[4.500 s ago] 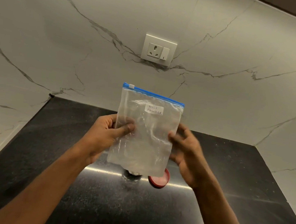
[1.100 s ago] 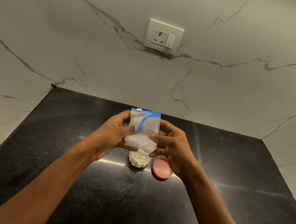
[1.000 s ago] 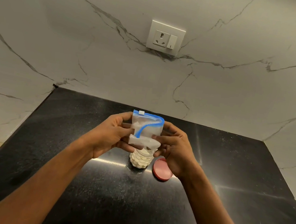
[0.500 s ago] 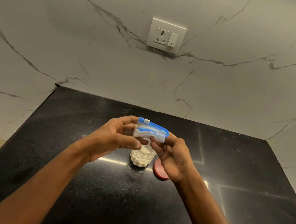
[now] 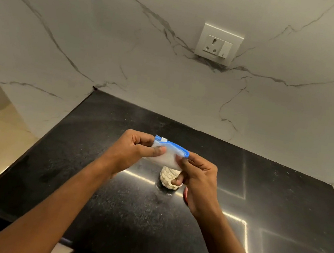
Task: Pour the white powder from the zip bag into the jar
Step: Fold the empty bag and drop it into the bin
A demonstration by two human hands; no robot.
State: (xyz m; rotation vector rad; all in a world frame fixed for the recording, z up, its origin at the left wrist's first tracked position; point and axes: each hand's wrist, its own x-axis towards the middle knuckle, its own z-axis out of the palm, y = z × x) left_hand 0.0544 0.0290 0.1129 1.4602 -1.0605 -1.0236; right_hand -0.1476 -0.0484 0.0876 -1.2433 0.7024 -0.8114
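The clear zip bag (image 5: 168,158) with its blue seal strip is folded small and held just above the jar. My left hand (image 5: 133,151) pinches its left end, thumb on the front. My right hand (image 5: 197,177) pinches its right end. Under the bag stands the bumpy glass jar (image 5: 166,179), filled with white powder; its mouth is hidden by the bag. The red lid (image 5: 185,193) lies on the counter right of the jar, mostly hidden behind my right hand.
The black stone counter (image 5: 110,193) runs to a front edge at the lower left. A white marble wall (image 5: 148,70) rises behind it, with a socket plate (image 5: 218,44) above the jar.
The bag went from spread flat and upright to folded down into a small packet between both hands. The camera view has shifted left, so the jar now sits further right.
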